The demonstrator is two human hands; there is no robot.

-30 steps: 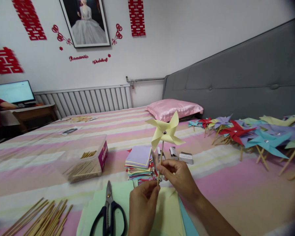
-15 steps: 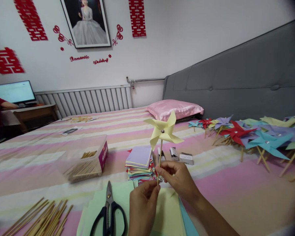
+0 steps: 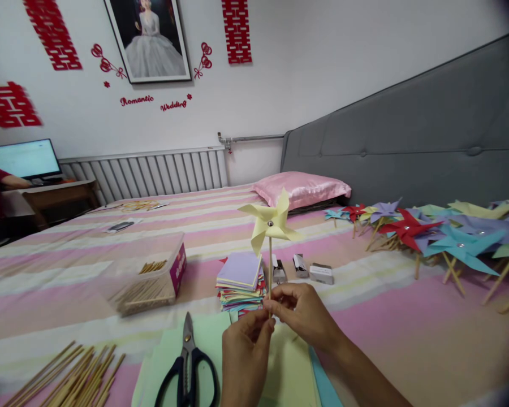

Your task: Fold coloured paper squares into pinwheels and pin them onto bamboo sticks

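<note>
A pale yellow paper pinwheel [image 3: 270, 224] on a thin wooden stick stands upright in front of me. My left hand [image 3: 248, 345] pinches the stick near its lower end. Just above it, my right hand [image 3: 303, 314] grips the same stick between thumb and fingers. Beneath my hands lie sheets of coloured paper [image 3: 290, 367], yellow, green and blue. Dark-handled scissors [image 3: 188, 362] rest on the green sheets, left of my left hand. Behind the hands sits a stack of small paper squares [image 3: 240, 274], lilac on top.
Loose sticks [image 3: 82, 379] lie at the lower left. A clear plastic box [image 3: 176, 265] holds more sticks. Small boxes [image 3: 321, 273] sit beyond my right hand. Many finished pinwheels [image 3: 409, 229] lie at the right by the grey headboard [image 3: 407, 124]. A pink pillow [image 3: 301, 188] is farther back.
The pinwheel has shifted slightly left and turned a little, its stick now more upright. My right hand has slid down the stick, closer to my left hand.
</note>
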